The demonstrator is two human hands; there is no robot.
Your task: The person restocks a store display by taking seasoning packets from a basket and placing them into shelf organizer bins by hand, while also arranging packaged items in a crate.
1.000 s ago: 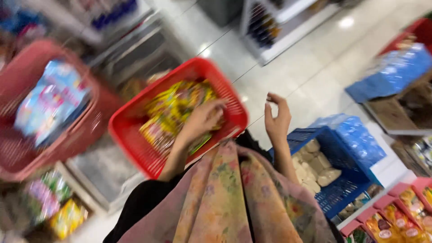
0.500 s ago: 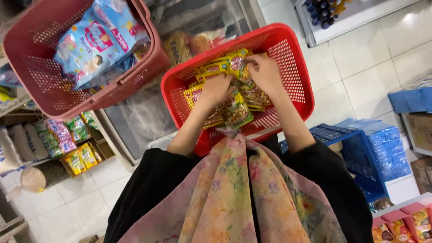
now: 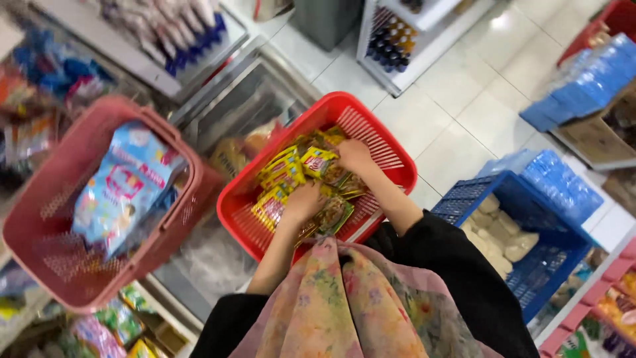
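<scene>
A shop aisle seen from above: pale floor tiles (image 3: 464,113) fill the upper right of the frame, a white shelf unit of dark bottles (image 3: 397,46) stands at top centre. At left sits a dull pink plastic mesh basket (image 3: 59,265) holding a large pale-blue snack bag (image 3: 122,189). At lower right, a blue plastic crate (image 3: 523,212) holds pale lumpy goods.

In the middle of the frame rests a bright red plastic mesh shopping basket (image 3: 391,149), tilted, its slatted walls and thick rim plain to see. Inside lies a loose heap of small yellow, red and green foil sachets (image 3: 285,172), shiny and crumpled.

Both hands are down in the heap. The left hand (image 3: 305,202) presses on the sachets near the basket's lower edge, fingers curled; whether it grips any cannot be told. The right hand (image 3: 354,156) is bent over sachets toward the upper wall, its hold likewise unclear.
</scene>
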